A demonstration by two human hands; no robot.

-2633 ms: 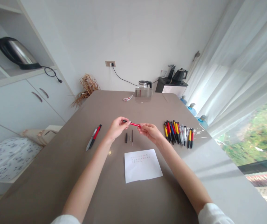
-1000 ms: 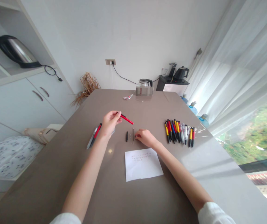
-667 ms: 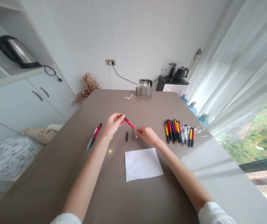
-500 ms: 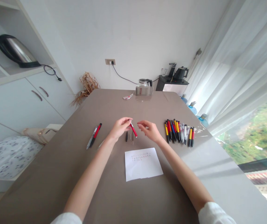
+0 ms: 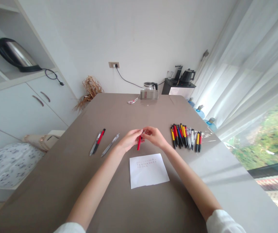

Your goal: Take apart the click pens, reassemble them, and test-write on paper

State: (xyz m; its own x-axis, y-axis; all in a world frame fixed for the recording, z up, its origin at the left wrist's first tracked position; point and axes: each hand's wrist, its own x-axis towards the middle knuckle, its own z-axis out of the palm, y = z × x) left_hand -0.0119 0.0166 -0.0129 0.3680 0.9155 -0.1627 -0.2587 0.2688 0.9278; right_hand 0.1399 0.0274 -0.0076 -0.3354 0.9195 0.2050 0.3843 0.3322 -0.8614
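Note:
Between my two hands is a red pen barrel, its lower end pointing down toward the table. My left hand is closed around it from the left. The fingers of my right hand are pinched at its upper end, where a small dark part shows; the fingers cover most of it. Below them a white sheet of paper with faint reddish writing lies flat. Left of my left hand lie a clear pen, a red-and-black pen and another greyish pen.
A row of several pens, yellow, red, blue and clear, lies on the brown table to the right. At the far edge stand a glass pot and a small wrapper. A curtained window is on the right.
My right hand has moved left to meet my left hand at the barrel's upper end. The barrel has turned more upright. The loose pen parts on the table are now hidden behind the hands.

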